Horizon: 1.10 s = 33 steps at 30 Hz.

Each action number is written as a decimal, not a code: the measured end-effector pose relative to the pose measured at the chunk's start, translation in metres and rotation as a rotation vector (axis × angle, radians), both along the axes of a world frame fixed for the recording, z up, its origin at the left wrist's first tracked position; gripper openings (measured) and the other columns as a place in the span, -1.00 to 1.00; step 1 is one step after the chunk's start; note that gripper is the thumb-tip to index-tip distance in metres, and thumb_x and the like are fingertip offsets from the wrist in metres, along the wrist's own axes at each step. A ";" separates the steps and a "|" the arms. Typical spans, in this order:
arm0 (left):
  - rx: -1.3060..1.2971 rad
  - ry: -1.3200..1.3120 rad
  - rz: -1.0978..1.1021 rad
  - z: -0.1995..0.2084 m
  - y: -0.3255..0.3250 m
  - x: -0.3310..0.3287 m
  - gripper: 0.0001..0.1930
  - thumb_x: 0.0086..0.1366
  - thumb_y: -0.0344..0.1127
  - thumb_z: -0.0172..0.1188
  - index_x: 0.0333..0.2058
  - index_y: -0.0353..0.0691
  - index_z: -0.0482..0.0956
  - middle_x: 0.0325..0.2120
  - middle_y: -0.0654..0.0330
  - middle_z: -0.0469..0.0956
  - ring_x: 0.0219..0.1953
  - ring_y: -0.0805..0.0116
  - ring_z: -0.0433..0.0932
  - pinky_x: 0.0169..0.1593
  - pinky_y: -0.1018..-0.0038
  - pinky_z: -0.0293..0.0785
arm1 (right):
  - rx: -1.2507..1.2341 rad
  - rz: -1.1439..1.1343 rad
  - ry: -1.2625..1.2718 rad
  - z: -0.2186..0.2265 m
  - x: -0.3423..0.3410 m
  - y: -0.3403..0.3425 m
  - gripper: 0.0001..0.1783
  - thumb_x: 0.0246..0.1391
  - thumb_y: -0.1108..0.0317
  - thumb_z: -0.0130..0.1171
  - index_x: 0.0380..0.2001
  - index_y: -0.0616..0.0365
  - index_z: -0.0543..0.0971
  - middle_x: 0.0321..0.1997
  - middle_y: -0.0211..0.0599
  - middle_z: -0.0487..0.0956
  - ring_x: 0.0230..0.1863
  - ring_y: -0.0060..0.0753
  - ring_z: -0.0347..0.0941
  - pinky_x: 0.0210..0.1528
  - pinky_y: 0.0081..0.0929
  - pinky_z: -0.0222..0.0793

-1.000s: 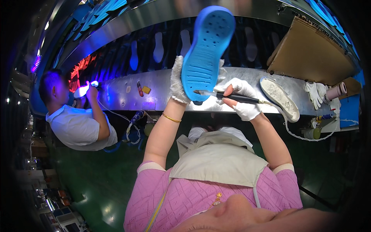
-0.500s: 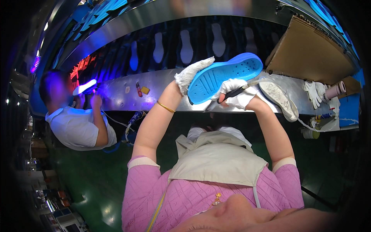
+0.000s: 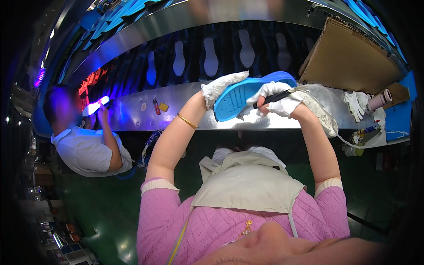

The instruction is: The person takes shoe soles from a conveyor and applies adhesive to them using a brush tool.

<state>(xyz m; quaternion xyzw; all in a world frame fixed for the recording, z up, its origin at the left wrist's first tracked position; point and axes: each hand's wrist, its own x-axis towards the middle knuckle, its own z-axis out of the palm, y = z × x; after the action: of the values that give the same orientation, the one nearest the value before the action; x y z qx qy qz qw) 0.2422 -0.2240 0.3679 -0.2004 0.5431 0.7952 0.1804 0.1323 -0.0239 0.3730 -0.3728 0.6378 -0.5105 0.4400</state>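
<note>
My left hand [image 3: 223,86], in a white knit glove, grips the left side of a blue shoe sole [image 3: 229,104] above the metal bench. The sole lies tilted, with grooves and small holes on its upward face. In my right hand [image 3: 278,99], gloved in white with fingertips bare, is a slim tool with a black grip [image 3: 276,97]. This hand is in front of the sole's right half and hides part of it. What the tool's tip is like, I cannot make out. Partly behind my right wrist, a whitish shoe sole [image 3: 326,120] rests on the bench.
Behind the metal bench [image 3: 190,99] runs a dark rack with several pale soles [image 3: 211,57]. A cardboard box [image 3: 353,57] stands right, near white gloves [image 3: 354,106] and a pink roll [image 3: 380,99]. A red-handled tool [image 3: 157,106] lies left. A co-worker [image 3: 90,145] handles a glowing sole [image 3: 96,106].
The blue sole has tilted, its far end slightly lower. My right hand has moved right and turned, bringing the tool's grip up. The co-worker's hand has risen to the glowing sole.
</note>
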 end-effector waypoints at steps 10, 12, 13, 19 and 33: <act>0.625 0.342 0.345 -0.040 0.012 0.016 -0.53 0.40 0.10 0.07 -0.05 -0.22 0.60 -0.20 0.11 0.67 -0.22 0.31 0.64 -0.03 0.34 0.61 | -0.422 -0.119 0.262 -0.034 -0.003 0.034 -0.88 0.02 0.49 0.34 -0.38 0.20 0.57 -0.45 -0.35 0.60 -0.42 -0.54 0.54 -0.33 -0.54 0.49; 0.819 0.628 0.331 -0.055 0.025 0.018 -0.49 0.42 0.08 0.03 0.02 -0.29 0.54 -0.13 0.09 0.65 -0.16 0.30 0.63 -0.02 0.34 0.60 | -0.547 -0.318 0.263 -0.063 0.012 0.018 -0.89 0.03 0.55 0.31 -0.36 0.22 0.57 -0.36 -0.30 0.61 -0.36 -0.51 0.56 -0.27 -0.52 0.53; 0.862 0.685 0.348 -0.062 0.031 0.020 -0.48 0.41 0.10 0.03 0.02 -0.27 0.53 -0.14 0.09 0.64 -0.17 0.29 0.63 -0.03 0.33 0.61 | -0.482 -0.244 0.396 -0.073 0.020 0.021 -0.89 0.03 0.58 0.29 -0.35 0.22 0.57 -0.33 -0.29 0.62 -0.36 -0.51 0.56 -0.26 -0.51 0.54; 0.803 0.649 0.555 -0.071 0.050 0.025 -0.43 0.39 0.26 -0.04 -0.01 -0.15 0.54 -0.19 0.07 0.63 -0.20 0.18 0.62 -0.07 0.21 0.62 | -0.555 -0.015 0.028 -0.072 0.032 0.040 -0.78 0.02 0.50 0.36 -0.27 0.21 0.53 -0.26 -0.16 0.62 -0.32 -0.41 0.58 -0.23 -0.48 0.55; 0.963 0.756 0.566 -0.066 0.056 0.048 -0.45 0.41 0.15 -0.05 0.11 -0.19 0.41 -0.07 0.13 0.55 -0.07 0.29 0.56 0.10 0.36 0.52 | -0.678 -0.199 0.138 -0.032 0.045 -0.001 -0.88 0.10 0.50 0.30 -0.28 0.29 0.61 -0.34 -0.27 0.64 -0.34 -0.49 0.59 -0.26 -0.58 0.48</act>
<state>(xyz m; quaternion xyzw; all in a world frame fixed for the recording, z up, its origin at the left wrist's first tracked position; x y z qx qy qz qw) 0.2907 -0.1683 0.3019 0.0599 0.0803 0.9807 -0.1681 0.1777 -0.0254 0.3413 -0.4672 0.4938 -0.7069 0.1953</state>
